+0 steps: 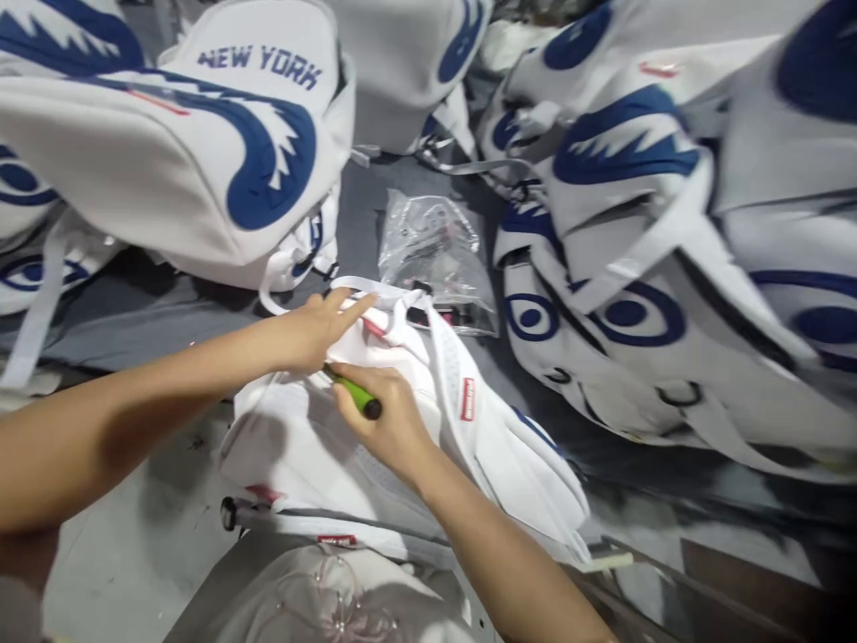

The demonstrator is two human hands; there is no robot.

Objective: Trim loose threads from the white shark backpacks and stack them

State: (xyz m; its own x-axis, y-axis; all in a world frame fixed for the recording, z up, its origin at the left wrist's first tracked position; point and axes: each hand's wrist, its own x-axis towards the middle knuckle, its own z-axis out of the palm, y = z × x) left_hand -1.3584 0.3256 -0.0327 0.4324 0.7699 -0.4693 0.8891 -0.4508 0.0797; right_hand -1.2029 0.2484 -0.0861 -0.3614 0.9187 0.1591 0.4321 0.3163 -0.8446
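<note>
Left pile: white backpacks with big blue wing shapes lie in a heap at the far left. One on top says NEW YORK in blue letters.

Loose strap: a white strap hangs down at the left edge, under that heap.

Left hand: the left hand comes in from the left side. Its fingers are stretched out flat and close together. The fingertips press on the top edge of the white bag, near a white strap loop.

White bag: the white backpack lies in the middle, right in front of the person, on the grey table. It has a small red label on its side. Both hands touch it.

Green tool: a small green tool with a black end sits in the right hand. I cannot tell what kind of tool it is.

Right hand: the right hand comes up from the bottom. Its fingers are curled tight around the green tool, and the hand rests on the white bag, just beside the left hand.

Plastic bag: a clear plastic bag lies on the table just behind the white bag. Small dark and pink bits show inside.

Right pile: more white backpacks with blue eye shapes are heaped on the right side.
</note>
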